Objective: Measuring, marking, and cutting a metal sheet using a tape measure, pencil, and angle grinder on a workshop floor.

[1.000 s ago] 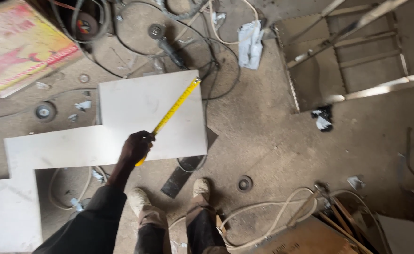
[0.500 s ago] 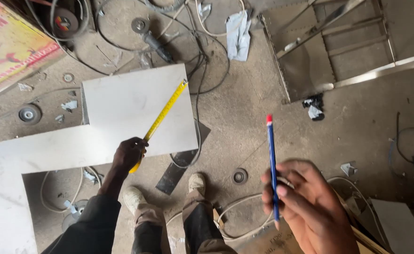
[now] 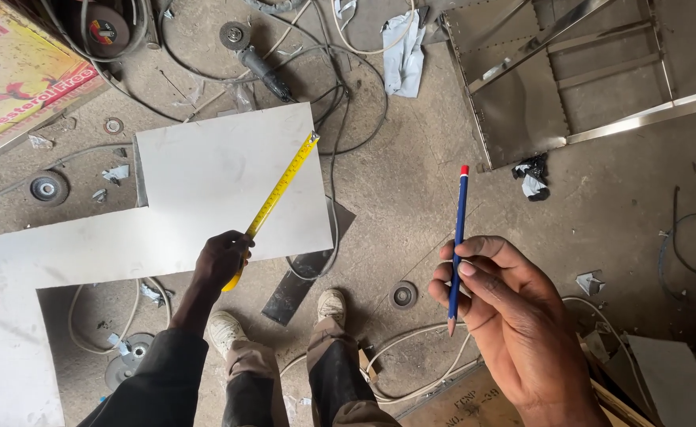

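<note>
Left hand (image 3: 223,257) is clenched around a yellow tape measure (image 3: 278,192), right at the near edge of the white metal sheet (image 3: 206,170). The tape's long axis runs diagonally across the sheet, pointing up and right to its far corner. Right hand (image 3: 514,316), well right of the sheet, pinches a blue pencil (image 3: 459,229) near upright, red end up, tip down.

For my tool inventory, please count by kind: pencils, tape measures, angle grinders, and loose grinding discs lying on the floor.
Pencils: 1, blue, in the right hand
Tape measures: 1, yellow, in the left hand, stretched over the white sheet
Angle grinders: 1
Loose discs: 4 clearly seen
Total: 7
</note>
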